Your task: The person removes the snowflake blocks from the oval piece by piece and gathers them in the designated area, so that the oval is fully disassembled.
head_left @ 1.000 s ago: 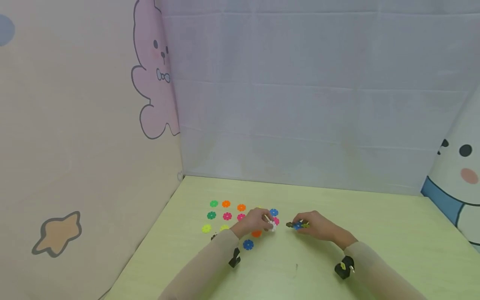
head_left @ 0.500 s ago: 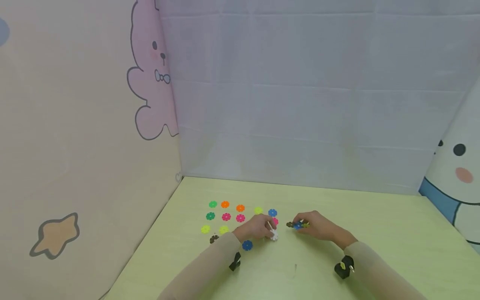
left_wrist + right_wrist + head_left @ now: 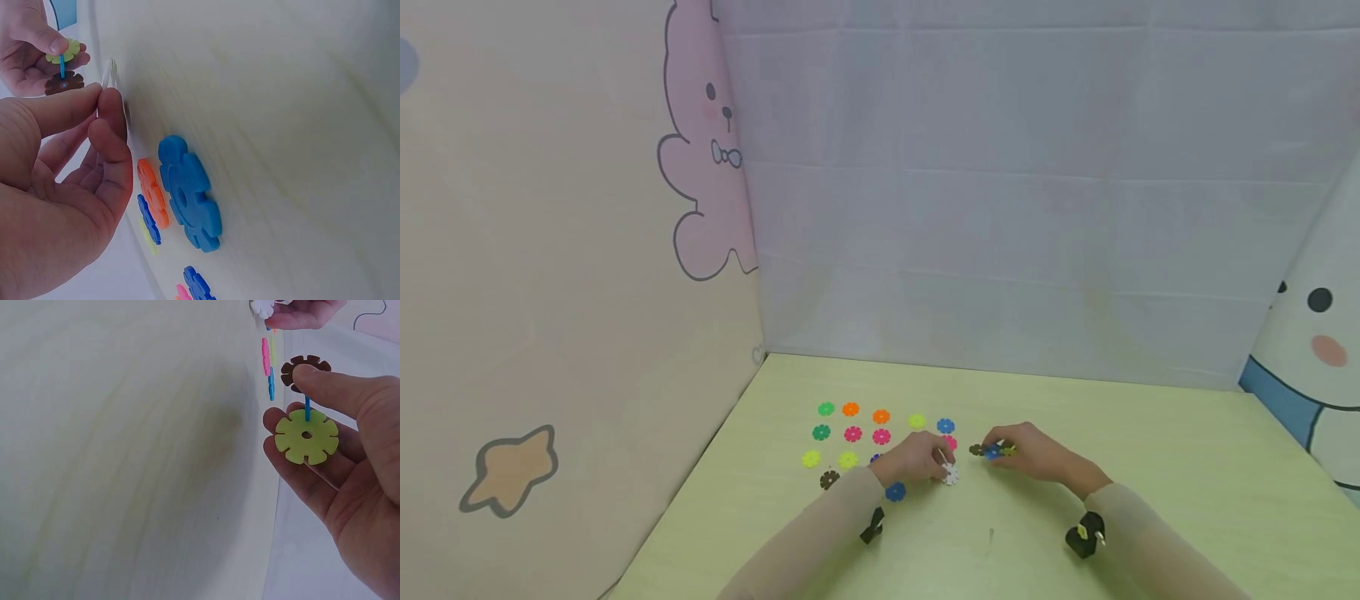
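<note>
In the head view my left hand (image 3: pixel 916 457) pinches a white flower-shaped building disc (image 3: pixel 951 474) close over the table. The left wrist view shows that disc nearly edge-on between thumb and fingertip. To its right, my right hand (image 3: pixel 1036 451) holds several joined discs. These are a brown disc (image 3: pixel 306 360) under the thumb, a blue disc (image 3: pixel 307 407) standing edge-on in the middle, and a yellow-green disc (image 3: pixel 290 439) resting against the fingers. A small gap separates the white disc from the joined ones.
Loose discs lie in rough rows at left on the pale table (image 3: pixel 1150 467), among them green (image 3: pixel 826 409), orange (image 3: pixel 881 417), pink (image 3: pixel 853 434), yellow (image 3: pixel 811 459) and brown (image 3: pixel 829 480). A dark blue disc (image 3: pixel 895 492) lies by my left wrist. Printed cloth walls (image 3: pixel 1000 208) enclose the table.
My left hand has come nearer to me with the white disc, uncovering a yellow disc behind it. The right hand has shifted very slightly left, still holding the joined discs.
</note>
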A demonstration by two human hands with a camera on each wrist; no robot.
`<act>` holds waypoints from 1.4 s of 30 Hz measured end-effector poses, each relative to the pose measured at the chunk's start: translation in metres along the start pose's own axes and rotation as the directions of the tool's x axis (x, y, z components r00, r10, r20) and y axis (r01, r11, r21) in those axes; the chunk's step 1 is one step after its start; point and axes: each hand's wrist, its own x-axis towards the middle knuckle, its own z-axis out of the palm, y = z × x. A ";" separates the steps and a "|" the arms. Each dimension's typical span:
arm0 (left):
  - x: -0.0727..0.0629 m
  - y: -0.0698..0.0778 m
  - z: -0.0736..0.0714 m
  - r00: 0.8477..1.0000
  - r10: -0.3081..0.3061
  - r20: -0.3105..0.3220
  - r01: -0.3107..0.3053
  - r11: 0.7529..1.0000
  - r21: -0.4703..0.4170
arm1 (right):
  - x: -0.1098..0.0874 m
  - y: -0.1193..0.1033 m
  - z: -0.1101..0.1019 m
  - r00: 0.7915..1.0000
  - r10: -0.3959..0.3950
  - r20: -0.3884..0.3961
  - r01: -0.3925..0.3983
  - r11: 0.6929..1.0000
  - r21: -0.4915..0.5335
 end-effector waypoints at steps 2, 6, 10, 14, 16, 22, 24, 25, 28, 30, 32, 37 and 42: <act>0.000 0.001 0.000 1.000 -0.003 -0.004 0.003 1.000 0.013 | 0.001 0.000 0.000 1.000 -0.003 0.003 0.003 1.000 0.014; 0.000 0.003 0.000 1.000 -0.013 -0.016 0.014 0.999 0.035 | 0.001 0.001 0.000 1.000 -0.008 0.005 0.008 1.000 0.028; 0.002 0.002 0.000 0.999 -0.024 -0.035 0.025 0.999 0.027 | -0.001 0.002 0.000 1.000 -0.009 0.004 0.009 1.000 0.026; 0.003 0.002 0.000 0.998 -0.032 -0.055 0.032 0.999 -0.002 | -0.002 0.001 0.000 1.000 -0.021 0.000 0.021 0.999 0.042; 0.004 0.003 0.000 0.998 -0.029 -0.064 0.028 0.999 -0.022 | -0.003 0.001 0.001 1.000 -0.028 -0.001 0.028 0.998 0.057; 0.008 0.009 0.002 0.991 0.033 -0.130 -0.044 0.996 -0.079 | -0.001 -0.001 0.002 1.000 -0.014 -0.006 0.014 0.997 0.078; 0.009 0.013 0.002 0.986 0.053 -0.160 -0.070 0.992 -0.102 | -0.001 -0.001 0.002 1.000 -0.013 -0.007 0.014 0.996 0.089; 0.009 0.015 0.002 0.983 0.062 -0.175 -0.082 0.990 -0.115 | 0.000 -0.002 0.002 1.000 -0.016 -0.008 0.016 0.995 0.098; 0.010 0.020 0.003 0.978 0.061 -0.201 -0.091 0.985 -0.144 | 0.000 -0.004 0.002 1.000 -0.022 -0.010 0.023 0.994 0.104; 0.010 0.022 0.004 0.977 0.050 -0.207 -0.084 0.984 -0.156 | 0.000 -0.005 0.003 1.000 -0.020 -0.011 0.021 0.994 0.105; 0.012 0.023 0.006 0.977 0.044 -0.211 -0.078 0.985 -0.157 | 0.000 -0.006 0.003 1.000 -0.017 -0.015 0.018 0.995 0.102; 0.016 0.022 0.011 0.975 0.025 -0.219 -0.061 0.985 -0.159 | 0.001 -0.010 0.002 0.999 -0.020 -0.028 0.023 0.994 0.111; 0.018 0.022 0.014 0.971 0.027 -0.237 -0.069 0.983 -0.168 | 0.002 -0.012 0.001 0.999 -0.031 -0.044 0.035 0.993 0.110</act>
